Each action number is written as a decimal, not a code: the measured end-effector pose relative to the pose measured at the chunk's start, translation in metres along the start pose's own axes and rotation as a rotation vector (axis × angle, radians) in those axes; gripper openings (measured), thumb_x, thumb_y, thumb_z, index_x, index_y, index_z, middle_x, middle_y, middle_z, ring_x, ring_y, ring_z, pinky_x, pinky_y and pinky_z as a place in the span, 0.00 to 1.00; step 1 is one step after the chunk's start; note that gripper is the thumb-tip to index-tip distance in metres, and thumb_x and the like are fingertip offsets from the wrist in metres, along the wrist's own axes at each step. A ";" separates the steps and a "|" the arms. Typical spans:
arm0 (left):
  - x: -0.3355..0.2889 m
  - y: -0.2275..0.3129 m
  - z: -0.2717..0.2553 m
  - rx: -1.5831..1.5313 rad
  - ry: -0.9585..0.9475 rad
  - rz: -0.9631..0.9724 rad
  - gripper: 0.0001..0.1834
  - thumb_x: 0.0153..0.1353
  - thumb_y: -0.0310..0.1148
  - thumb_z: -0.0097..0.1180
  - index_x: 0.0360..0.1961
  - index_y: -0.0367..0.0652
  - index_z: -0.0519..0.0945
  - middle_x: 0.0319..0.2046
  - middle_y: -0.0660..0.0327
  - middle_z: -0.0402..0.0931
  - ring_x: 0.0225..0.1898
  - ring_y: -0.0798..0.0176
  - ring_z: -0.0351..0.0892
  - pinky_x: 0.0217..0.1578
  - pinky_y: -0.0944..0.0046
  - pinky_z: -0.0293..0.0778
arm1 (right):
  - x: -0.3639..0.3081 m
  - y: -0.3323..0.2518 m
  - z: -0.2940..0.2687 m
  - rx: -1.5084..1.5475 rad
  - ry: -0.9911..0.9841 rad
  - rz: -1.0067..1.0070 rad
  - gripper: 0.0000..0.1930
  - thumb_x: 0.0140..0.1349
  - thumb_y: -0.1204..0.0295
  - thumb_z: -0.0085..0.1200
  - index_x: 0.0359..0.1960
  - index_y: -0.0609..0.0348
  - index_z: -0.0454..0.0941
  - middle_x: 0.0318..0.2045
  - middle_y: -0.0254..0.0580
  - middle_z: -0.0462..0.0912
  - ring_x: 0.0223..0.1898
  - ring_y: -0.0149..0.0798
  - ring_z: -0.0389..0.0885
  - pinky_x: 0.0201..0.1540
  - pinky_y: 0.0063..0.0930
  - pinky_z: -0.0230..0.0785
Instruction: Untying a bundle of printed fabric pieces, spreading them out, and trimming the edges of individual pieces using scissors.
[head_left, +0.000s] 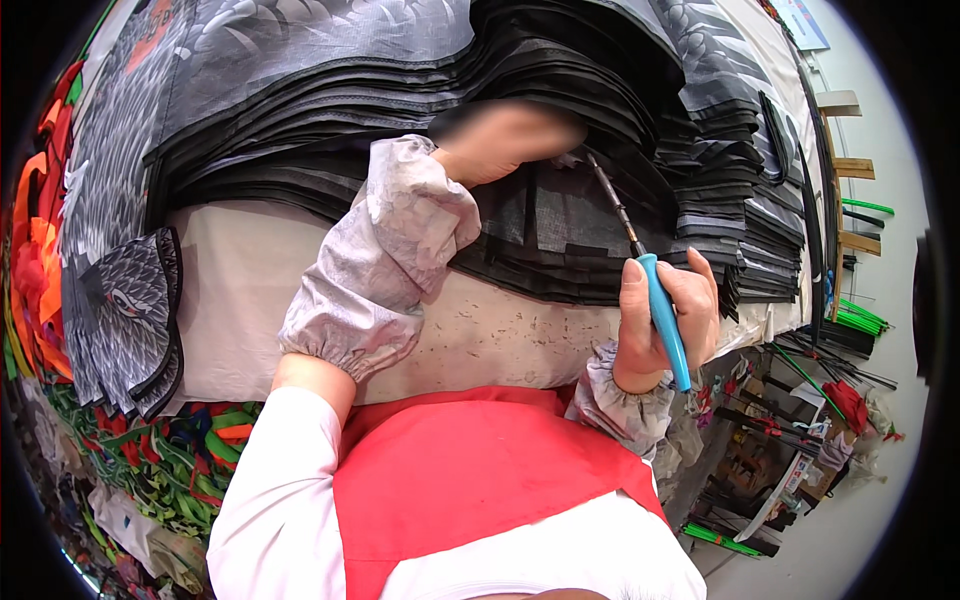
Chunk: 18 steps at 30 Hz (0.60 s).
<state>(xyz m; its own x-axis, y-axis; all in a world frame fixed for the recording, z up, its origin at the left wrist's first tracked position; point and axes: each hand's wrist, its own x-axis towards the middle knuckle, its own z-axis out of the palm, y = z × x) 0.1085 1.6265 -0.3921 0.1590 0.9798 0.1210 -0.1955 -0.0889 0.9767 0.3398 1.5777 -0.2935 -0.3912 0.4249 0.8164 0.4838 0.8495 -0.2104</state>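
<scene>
A thick stack of thin fabric pieces (320, 100), printed with grey feathers and edged in black, spreads across the table (250, 270). My left hand (505, 142) lies among its black layers near the middle; its fingers are blurred, so their grip is unclear. In my right hand (697, 312), closed around a blue handle, is a soldering iron (661, 308). Its thin metal shaft slants up and left, with the tip at a dark fabric layer (575, 205) just right of my left hand. Grey patterned sleeve covers (385, 260) are on both forearms.
A feather-printed flap (125, 320) hangs at the table's left edge. Red, orange and green fabric strips (215, 440) are heaped lower left. On the right stand wooden pegs (855, 168), green rods (862, 318) and a cluttered shelf (780, 440).
</scene>
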 end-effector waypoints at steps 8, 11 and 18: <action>0.001 0.000 0.000 0.044 0.002 -0.014 0.19 0.68 0.39 0.56 0.48 0.31 0.81 0.37 0.65 0.81 0.41 0.74 0.76 0.45 0.72 0.71 | 0.004 -0.007 -0.011 -0.040 0.001 0.002 0.14 0.42 0.77 0.70 0.30 0.59 0.78 0.20 0.37 0.80 0.20 0.37 0.79 0.47 0.42 0.75; 0.000 0.003 0.003 0.010 0.026 -0.023 0.18 0.67 0.39 0.57 0.46 0.31 0.81 0.38 0.64 0.82 0.42 0.74 0.76 0.46 0.72 0.72 | 0.003 -0.011 -0.030 -0.040 0.101 0.006 0.13 0.43 0.77 0.69 0.30 0.60 0.77 0.20 0.38 0.79 0.21 0.37 0.79 0.49 0.45 0.74; -0.037 0.025 0.026 0.815 0.190 0.578 0.14 0.50 0.23 0.61 0.41 0.37 0.82 0.52 0.49 0.78 0.52 0.56 0.78 0.60 0.59 0.65 | -0.005 -0.009 -0.058 0.279 0.176 0.230 0.10 0.49 0.75 0.64 0.28 0.65 0.75 0.18 0.38 0.74 0.21 0.33 0.72 0.50 0.50 0.73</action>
<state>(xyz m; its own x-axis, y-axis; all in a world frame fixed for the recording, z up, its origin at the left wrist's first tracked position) 0.1225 1.5830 -0.3674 0.0794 0.7539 0.6522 0.5367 -0.5836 0.6093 0.3827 1.5497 -0.2648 -0.1459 0.5742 0.8056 0.3028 0.8011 -0.5162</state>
